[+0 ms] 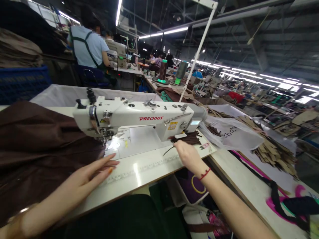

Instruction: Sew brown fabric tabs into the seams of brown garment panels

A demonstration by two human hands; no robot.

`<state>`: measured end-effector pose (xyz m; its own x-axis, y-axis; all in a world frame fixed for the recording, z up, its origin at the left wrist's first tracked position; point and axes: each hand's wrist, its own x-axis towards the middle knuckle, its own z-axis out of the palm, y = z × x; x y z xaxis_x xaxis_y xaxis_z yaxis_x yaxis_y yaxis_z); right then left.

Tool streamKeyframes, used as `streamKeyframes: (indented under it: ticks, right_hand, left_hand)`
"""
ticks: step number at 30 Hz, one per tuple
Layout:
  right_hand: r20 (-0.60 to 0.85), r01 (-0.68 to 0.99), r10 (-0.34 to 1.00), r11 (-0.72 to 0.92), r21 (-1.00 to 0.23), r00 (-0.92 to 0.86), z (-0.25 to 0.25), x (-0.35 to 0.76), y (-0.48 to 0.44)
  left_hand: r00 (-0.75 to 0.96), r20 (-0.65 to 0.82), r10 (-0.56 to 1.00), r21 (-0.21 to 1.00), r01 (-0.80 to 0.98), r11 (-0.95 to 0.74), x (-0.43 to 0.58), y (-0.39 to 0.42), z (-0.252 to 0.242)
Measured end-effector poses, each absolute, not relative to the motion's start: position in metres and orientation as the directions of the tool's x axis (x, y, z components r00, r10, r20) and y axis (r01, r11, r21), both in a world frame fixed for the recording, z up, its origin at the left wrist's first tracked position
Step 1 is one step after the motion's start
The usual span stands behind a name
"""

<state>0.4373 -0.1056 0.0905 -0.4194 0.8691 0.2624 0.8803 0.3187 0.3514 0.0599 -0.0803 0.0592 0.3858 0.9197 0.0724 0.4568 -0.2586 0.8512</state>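
Big brown cloth (37, 146) is heaped left of the machine (139, 118), its edge running under the needle end (107, 136), likely so the bulk stays off the arm. White table (149, 166) carries both. Left hand (84, 181) lies flat and open, fingers together, at the cloth's edge, probably pinning it. Right hand (188, 156) is at the small brown pieces (189, 137), stacked within reach by the machine's base. Its fingers are hidden behind the hand, so I can't tell if it grips. Needle and foot are too small to make out.
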Motion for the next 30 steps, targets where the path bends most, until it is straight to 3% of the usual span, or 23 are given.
streamKeyframes:
  ticks: [1, 2, 3, 5, 7, 10, 12, 14, 17, 22, 27, 30]
  right_hand:
    - [0.229, 0.842, 0.831, 0.419, 0.34, -0.506, 0.089, 0.405, -0.113]
    - [0.203, 0.789, 0.777, 0.52, 0.328, -0.596, 0.088, 0.373, -0.12]
    - [0.2, 0.712, 0.69, 0.625, 0.318, -0.695, 0.088, 0.345, -0.127]
    - [0.252, 0.642, 0.591, 0.722, 0.258, -0.767, 0.089, 0.303, -0.136]
    - [0.325, 0.636, 0.579, 0.765, 0.101, -0.748, 0.09, 0.283, -0.137]
    - [0.359, 0.561, 0.698, 0.714, -0.419, -0.62, 0.087, 0.272, -0.124]
    - [0.27, 0.379, 0.799, 0.515, -0.769, -0.538, 0.082, 0.264, -0.113]
    - [0.17, 0.194, 0.857, 0.295, -0.936, -0.486, 0.077, 0.252, -0.105]
    - [0.113, 0.05, 0.904, 0.146, -0.988, -0.412, 0.069, 0.23, -0.097]
    - [0.097, -0.014, 0.937, 0.098, -0.995, -0.336, 0.057, 0.204, -0.082]
    - [0.132, 0.022, 0.944, 0.145, -0.989, -0.303, 0.042, 0.192, -0.061]
    - [0.17, 0.148, 0.944, 0.218, -0.965, -0.284, 0.034, 0.195, -0.041]
  left_hand:
    - [0.467, -0.104, 0.878, 0.952, 0.303, -0.049, 0.073, -0.09, 0.062]
    - [0.539, -0.217, 0.814, 0.973, 0.189, 0.135, 0.084, -0.1, 0.066]
    - [0.607, -0.274, 0.746, 0.96, 0.132, 0.245, 0.091, -0.107, 0.071]
    - [0.648, -0.332, 0.686, 0.938, 0.153, 0.31, 0.089, -0.115, 0.081]
    - [0.606, -0.309, 0.733, 0.948, 0.259, 0.186, 0.067, -0.116, 0.087]
    - [0.518, -0.095, 0.85, 0.875, 0.451, -0.177, 0.014, -0.116, 0.09]
    - [0.5, 0.051, 0.864, 0.748, 0.554, -0.365, -0.018, -0.117, 0.089]
    - [0.505, 0.152, 0.849, 0.623, 0.618, -0.479, -0.04, -0.119, 0.088]
    - [0.536, 0.236, 0.811, 0.468, 0.668, -0.578, -0.057, -0.117, 0.086]
    - [0.511, 0.264, 0.818, 0.33, 0.749, -0.575, -0.062, -0.099, 0.081]
    - [0.537, 0.276, 0.797, 0.4, 0.69, -0.603, -0.038, -0.065, 0.073]
    - [0.576, 0.258, 0.776, 0.461, 0.632, -0.623, -0.024, -0.035, 0.068]
